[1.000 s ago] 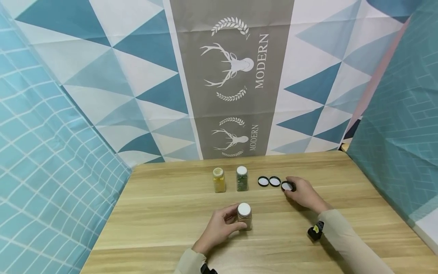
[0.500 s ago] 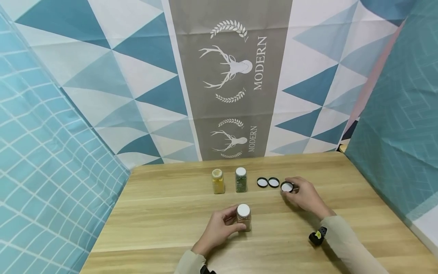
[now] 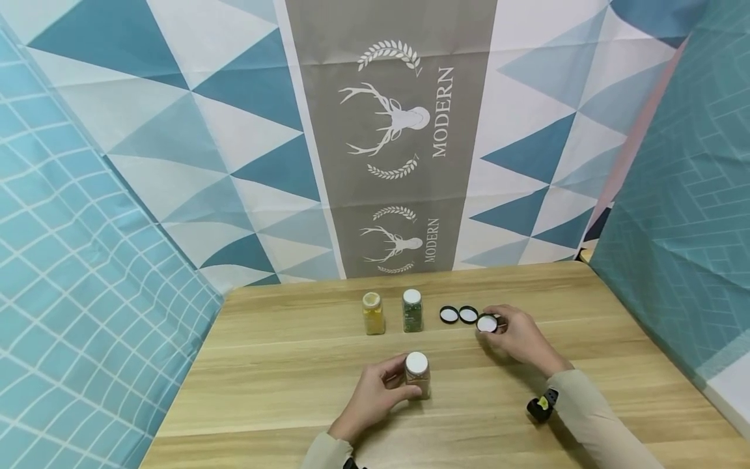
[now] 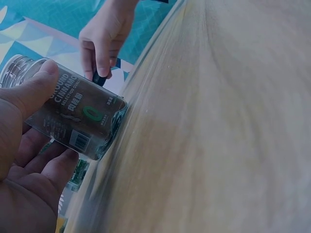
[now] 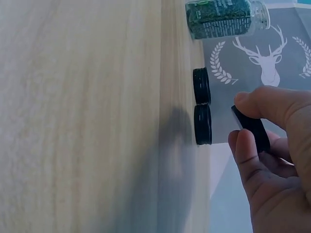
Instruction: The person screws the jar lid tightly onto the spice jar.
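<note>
Cinnamon jar (image 3: 418, 374), uncapped and upright on the table (image 3: 263, 391), at lower centre of the head frame, gripped from the frame's left by the left hand (image 3: 372, 395): likely to tip if tugged or knocked sideways, perhaps spilling if unsealed on top; farther right in the frame, black cap (image 3: 487, 324), pinched by its edge in the right hand (image 3: 518, 335), so prone to slipping if held too lightly, or to nudging the paired caps (image 3: 449, 315) just beside if lowered carelessly

A wood-grained tabletop (image 3: 281, 378) spreads beneath both grips; deer-and-triangle fabric (image 3: 398, 192) hangs beyond, blue gridded fabric (image 3: 76, 280) left of them, teal fabric (image 3: 685, 215) right.
</note>
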`<state>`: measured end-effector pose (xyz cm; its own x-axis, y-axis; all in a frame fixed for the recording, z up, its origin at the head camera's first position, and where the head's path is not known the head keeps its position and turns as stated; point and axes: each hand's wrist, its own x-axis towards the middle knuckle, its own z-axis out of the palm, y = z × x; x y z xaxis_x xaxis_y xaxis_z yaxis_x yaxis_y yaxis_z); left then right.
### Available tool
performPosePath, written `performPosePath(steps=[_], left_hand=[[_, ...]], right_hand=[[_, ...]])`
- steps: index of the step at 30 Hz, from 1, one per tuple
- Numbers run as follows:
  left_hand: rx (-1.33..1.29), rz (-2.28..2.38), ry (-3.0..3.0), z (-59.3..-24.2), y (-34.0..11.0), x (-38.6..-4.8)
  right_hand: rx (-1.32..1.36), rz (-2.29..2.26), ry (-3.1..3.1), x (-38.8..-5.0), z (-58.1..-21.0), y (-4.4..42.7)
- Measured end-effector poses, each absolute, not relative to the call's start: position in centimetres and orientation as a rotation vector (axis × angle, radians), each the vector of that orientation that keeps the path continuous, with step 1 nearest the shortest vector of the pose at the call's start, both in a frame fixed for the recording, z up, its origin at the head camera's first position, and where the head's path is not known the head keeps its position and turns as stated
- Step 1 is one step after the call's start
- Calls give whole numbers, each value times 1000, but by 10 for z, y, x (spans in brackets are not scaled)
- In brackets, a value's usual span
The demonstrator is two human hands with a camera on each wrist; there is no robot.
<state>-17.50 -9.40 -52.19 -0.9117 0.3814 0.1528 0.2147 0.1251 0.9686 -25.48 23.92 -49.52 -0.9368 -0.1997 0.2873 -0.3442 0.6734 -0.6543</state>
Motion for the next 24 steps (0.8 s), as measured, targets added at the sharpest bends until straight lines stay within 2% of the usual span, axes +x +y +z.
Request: performPosePath(steps=[24], left_hand=[[600,1903,2239,-518,-94,-174]], right_hand=[[545,1320,-2704,-243,-486,217]])
